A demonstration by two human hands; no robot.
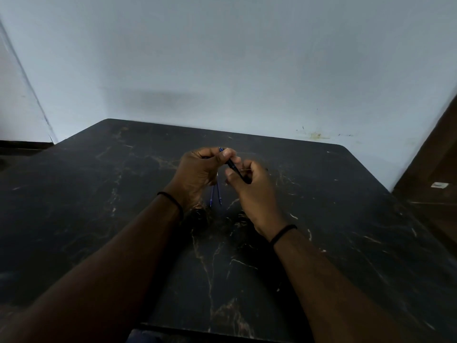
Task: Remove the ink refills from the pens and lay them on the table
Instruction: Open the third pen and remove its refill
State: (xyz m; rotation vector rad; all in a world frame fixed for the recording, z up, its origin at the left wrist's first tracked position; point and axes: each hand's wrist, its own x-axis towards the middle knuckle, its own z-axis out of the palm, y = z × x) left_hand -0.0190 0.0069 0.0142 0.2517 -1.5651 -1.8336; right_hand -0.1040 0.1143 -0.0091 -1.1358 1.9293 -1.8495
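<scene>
A dark blue pen [233, 166] runs slantwise between both hands above the middle of the black marble table [123, 194]. My left hand [200, 169] grips its upper end, where a blue tip shows past the fingers. My right hand [252, 186] curls round the pen's lower end. Two thin blue ink refills [215, 195] show below and between the hands, pointing toward me; whether they lie on the table or hang from my left hand I cannot tell. Parts of the pen are hidden by my fingers.
A pale blue wall [222, 70] rises directly behind the table's far edge. A dark wooden door or panel [435, 174] stands at the right, close to the table's corner. Both wrists wear thin black bands.
</scene>
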